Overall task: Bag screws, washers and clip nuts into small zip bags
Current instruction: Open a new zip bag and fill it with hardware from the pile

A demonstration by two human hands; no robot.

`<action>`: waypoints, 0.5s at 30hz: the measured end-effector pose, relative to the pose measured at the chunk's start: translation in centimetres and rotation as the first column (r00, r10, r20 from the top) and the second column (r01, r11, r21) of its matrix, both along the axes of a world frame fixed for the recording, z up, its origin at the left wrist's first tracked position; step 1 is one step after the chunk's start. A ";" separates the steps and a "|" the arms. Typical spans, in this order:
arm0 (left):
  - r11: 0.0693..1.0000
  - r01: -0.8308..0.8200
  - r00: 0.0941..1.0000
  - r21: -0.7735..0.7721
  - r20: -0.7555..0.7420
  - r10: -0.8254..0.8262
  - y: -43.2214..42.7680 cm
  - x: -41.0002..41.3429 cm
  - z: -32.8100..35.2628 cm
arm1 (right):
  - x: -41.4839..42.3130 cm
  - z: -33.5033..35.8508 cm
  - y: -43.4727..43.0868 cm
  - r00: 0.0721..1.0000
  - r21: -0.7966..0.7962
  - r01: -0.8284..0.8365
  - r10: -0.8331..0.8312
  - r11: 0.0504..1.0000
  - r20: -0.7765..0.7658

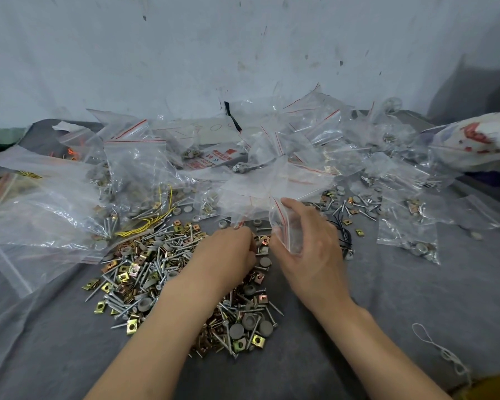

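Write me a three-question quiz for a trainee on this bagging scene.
1. True or false: the right hand holds a small zip bag in its grip.
2. The left hand is over: A) the loose pile of screws, washers and clip nuts; B) a metal tray; C) a cardboard box.
3. Fill in: the line along the mouth of the small zip bag is coloured ___.
Key: 1 true; 2 A; 3 red.

Bare cloth (416, 298) on the right and in front leaves room to pass. Filled bags (133, 157) close the back and left; the hardware pile (139, 269) covers the centre.
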State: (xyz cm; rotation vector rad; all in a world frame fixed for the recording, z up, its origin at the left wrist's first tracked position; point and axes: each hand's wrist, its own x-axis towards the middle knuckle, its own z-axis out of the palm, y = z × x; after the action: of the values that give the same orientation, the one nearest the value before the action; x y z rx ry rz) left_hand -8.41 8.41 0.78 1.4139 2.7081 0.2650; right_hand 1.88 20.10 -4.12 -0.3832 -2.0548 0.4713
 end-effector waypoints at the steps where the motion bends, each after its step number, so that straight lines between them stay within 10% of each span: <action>1: 1.000 0.013 1.000 0.001 0.014 -0.013 0.0 0.0 0.0 | 0.0 0.0 0.0 1.000 0.000 -0.002 0.002 1.000 0.002; 15: 0.998 0.055 0.997 -0.042 -0.058 -0.057 -0.1 0.1 -0.5 | 0.2 0.3 -0.3 1.000 -0.025 -0.002 0.002 1.000 0.011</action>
State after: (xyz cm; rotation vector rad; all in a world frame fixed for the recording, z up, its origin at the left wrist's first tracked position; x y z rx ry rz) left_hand -8.31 8.26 0.32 1.5067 2.6980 0.1661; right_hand 2.10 19.77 -3.81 -0.3996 -2.0622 0.4970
